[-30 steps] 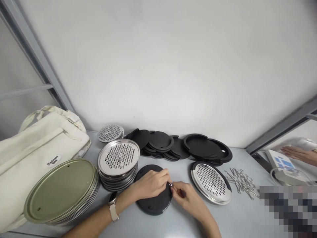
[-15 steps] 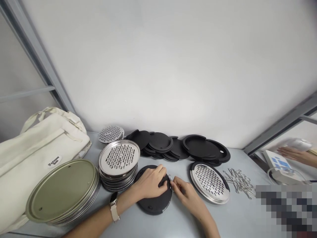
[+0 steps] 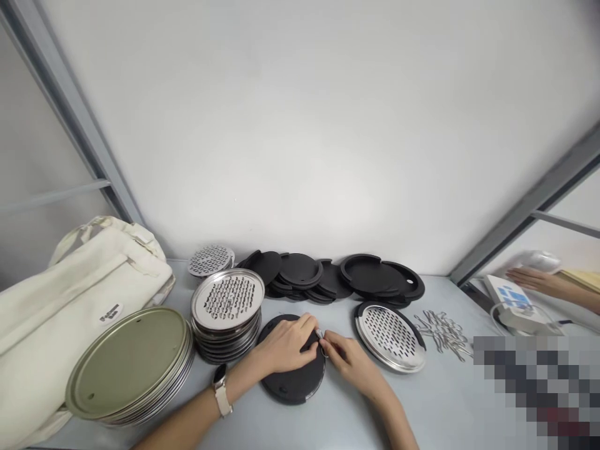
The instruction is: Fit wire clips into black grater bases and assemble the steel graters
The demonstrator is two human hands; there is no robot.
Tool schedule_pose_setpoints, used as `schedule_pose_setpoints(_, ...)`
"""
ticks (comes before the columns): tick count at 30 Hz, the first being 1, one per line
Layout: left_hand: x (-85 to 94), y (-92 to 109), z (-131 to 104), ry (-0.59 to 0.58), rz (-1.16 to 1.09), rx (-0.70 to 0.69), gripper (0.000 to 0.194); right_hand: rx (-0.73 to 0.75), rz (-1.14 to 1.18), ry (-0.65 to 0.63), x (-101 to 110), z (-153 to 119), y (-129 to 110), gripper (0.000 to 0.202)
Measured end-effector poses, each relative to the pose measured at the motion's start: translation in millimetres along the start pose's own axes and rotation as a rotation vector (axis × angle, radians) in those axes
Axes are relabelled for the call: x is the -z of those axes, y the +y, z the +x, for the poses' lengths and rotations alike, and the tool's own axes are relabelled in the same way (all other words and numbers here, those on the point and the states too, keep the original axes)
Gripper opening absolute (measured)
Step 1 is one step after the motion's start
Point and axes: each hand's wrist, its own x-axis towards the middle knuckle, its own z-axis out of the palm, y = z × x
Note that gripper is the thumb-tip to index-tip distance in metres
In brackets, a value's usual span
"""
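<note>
A black round disc [image 3: 293,381] lies flat on the table in front of me. My left hand [image 3: 287,344] rests across it, fingers curled over its far right edge and thumb bent towards them. My right hand [image 3: 349,359] pinches a small silver wire clip [image 3: 320,334] at that same edge, close to the left fingertips. Whether the clip passes through the disc is hidden by my fingers. Right of my hands sit stacked silver grater plates [image 3: 389,337] with a black rim piece. Left of the disc rises a stack of round grater plates [image 3: 228,300].
Loose silver clips [image 3: 443,334] lie in a heap on the right. Black round holders [image 3: 300,272] line the wall. At left are stacked olive-green lids [image 3: 131,362] and a cream bag [image 3: 84,306]. Another person's hand [image 3: 534,280] is at far right beside a white box [image 3: 513,300].
My right hand has brought the clip slightly left, nearer the left fingertips. The left hand stays on the disc. The view has shifted a little.
</note>
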Motion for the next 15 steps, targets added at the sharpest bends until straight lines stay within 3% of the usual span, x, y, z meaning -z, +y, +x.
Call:
schedule_pose_setpoints(4,1.3,1.6,-0.6,-0.024,0.047,-0.072,0.036,0.022,-0.008,0.006,-0.8,-1.0,2.2,0.029)
schedule_pose_setpoints(10,-5.1,-1.6,-1.7,0.023,0.029,-0.087,0.021,0.039,-0.026,0.027,-2.8,-1.4,6.4,0.031)
schedule_pose_setpoints(15,-6.5,-2.4,-2.4,0.055,0.027,-0.102,0.021,0.058,-0.011,0.027,-4.4,-1.1,7.1,0.033)
